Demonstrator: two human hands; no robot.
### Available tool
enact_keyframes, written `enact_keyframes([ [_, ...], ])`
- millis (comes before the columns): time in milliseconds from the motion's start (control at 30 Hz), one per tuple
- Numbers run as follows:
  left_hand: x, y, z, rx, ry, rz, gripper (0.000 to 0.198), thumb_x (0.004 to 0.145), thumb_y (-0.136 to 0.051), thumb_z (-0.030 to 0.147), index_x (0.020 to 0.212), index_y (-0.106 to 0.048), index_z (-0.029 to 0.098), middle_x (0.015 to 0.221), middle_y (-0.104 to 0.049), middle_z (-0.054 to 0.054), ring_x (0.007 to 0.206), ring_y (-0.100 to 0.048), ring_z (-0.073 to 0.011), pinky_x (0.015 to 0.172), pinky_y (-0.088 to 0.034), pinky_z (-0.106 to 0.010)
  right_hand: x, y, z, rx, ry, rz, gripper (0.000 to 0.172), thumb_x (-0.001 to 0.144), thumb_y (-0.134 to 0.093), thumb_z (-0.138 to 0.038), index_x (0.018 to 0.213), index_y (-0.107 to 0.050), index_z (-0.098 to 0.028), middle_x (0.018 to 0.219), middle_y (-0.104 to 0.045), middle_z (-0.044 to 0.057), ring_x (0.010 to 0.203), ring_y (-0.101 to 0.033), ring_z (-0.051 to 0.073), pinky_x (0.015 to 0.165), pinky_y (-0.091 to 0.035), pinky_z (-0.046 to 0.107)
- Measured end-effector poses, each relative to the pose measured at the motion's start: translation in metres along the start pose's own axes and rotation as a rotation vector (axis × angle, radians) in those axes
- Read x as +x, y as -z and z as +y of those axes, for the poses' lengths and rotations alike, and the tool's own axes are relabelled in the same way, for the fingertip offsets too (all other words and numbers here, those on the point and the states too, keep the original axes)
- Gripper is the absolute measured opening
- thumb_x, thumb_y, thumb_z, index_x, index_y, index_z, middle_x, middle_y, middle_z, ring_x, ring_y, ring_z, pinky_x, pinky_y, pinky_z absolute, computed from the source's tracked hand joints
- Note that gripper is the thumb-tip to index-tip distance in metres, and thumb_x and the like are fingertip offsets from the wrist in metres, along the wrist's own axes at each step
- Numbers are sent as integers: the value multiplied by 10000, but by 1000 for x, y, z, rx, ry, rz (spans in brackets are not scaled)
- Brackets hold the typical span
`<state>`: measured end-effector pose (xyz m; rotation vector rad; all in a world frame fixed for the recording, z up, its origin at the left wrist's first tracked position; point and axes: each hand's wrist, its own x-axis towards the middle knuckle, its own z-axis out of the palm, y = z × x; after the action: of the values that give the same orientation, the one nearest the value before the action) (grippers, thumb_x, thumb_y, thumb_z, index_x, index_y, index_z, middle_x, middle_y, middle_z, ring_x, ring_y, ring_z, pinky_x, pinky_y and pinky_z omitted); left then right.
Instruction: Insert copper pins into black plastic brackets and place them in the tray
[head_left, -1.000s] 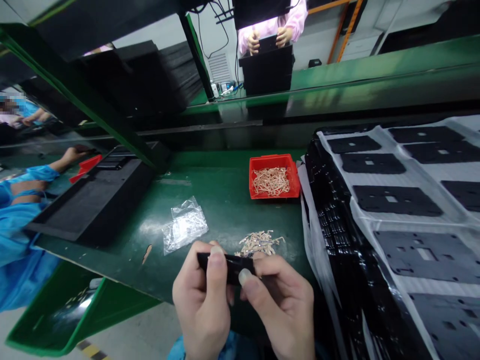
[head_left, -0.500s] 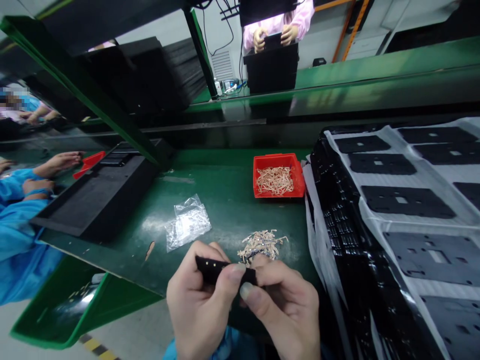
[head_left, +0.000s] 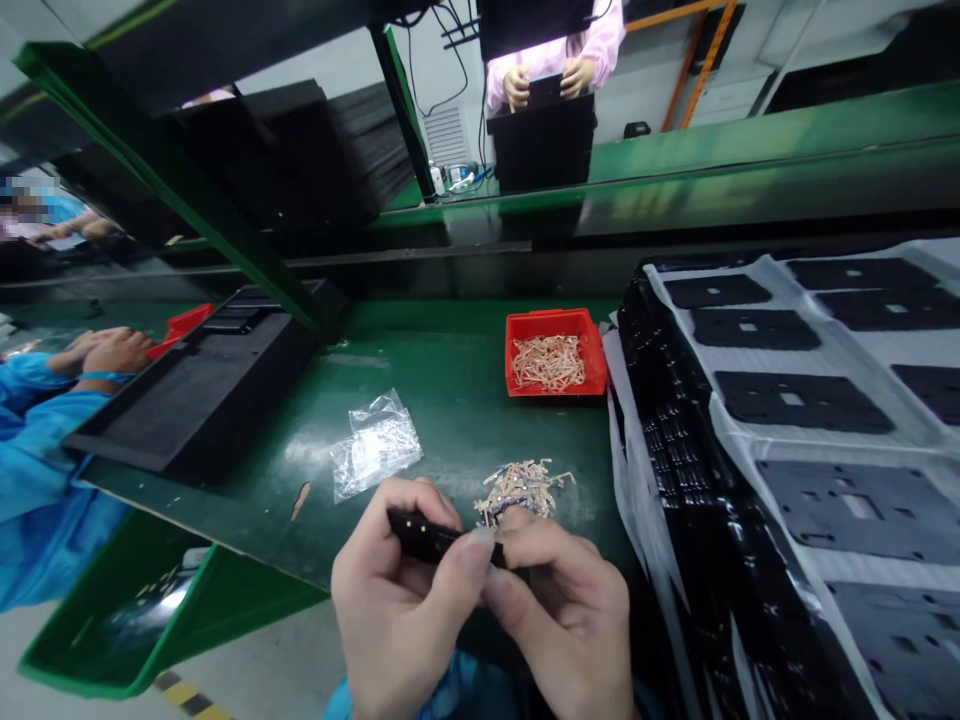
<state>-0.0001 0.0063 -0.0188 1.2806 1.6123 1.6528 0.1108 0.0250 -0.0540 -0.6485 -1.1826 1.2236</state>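
My left hand (head_left: 397,600) and my right hand (head_left: 559,620) both pinch a small black plastic strip (head_left: 439,537) low in front of me. A row of tiny metal contacts shows on its top face, and its right end is hidden behind my right fingers. Just beyond my right hand, a loose pile of copper-coloured metal terminals (head_left: 521,490) lies on the green workbench mat (head_left: 457,440). A clear plastic bag (head_left: 375,450) lies flat to the left of that pile.
A red plastic bin (head_left: 555,352) of copper terminals stands ahead. To the right is a tall stack of black trays (head_left: 712,480) with foam sheets and white film. A black foam-lined tray (head_left: 195,385) lies left, beside a co-worker's blue sleeve (head_left: 45,480).
My hands have turned the black strip slightly, tilting its left end up. The view has shifted a little, and the co-worker's hands at the left have moved closer together.
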Motion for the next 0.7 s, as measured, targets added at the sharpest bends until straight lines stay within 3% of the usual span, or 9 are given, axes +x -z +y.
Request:
enact_keyframes([
  [233,0,-2,-3,75,15,166,335,899,-770,197,668,-528,205,618,-498,67,507,-434,-68,450,-402,-145,0,-3,-2,-83,40,-50,261,921,-782,-231,735,-599,-224,627,-513,-86,588,-517,75,579,-397,223],
  [400,-5,12,13,50,162,21,400,1040,-619,503,773,-670,210,564,-496,50,366,-386,-64,326,-287,-189,2,0,-8,-102,0,13,237,908,-759,-212,697,-652,-218,603,-564,-70,578,-561,88,593,-446,234],
  [500,-12,20,22,32,168,29,367,1040,-610,529,865,-720,225,506,-520,48,321,-432,-82,316,-303,-202,4,4,-11,-124,21,-24,232,926,-759,-270,707,-704,-215,578,-580,-58,564,-565,99,572,-452,246],
  [567,-14,19,25,121,122,82,357,1049,-611,500,850,-729,228,439,-504,61,275,-405,-78,294,-276,-199,4,4,-11,-141,41,-49,166,933,-767,-288,781,-748,-223,607,-618,-50,579,-588,104,568,-472,245],
  [633,-15,16,27,214,102,119,357,1057,-601,483,844,-735,230,373,-467,74,243,-383,-86,275,-257,-199,2,4,-7,-174,80,0,57,921,-782,-252,977,-784,-242,733,-695,-30,652,-642,118,618,-536,257],
  [700,-14,11,29,277,124,162,346,1060,-593,470,845,-731,236,342,-437,84,239,-374,-88,282,-259,-195,-1,4,-1,-234,187,73,310,904,-777,-167,1199,-756,-259,926,-743,11,781,-697,143,705,-603,291],
])
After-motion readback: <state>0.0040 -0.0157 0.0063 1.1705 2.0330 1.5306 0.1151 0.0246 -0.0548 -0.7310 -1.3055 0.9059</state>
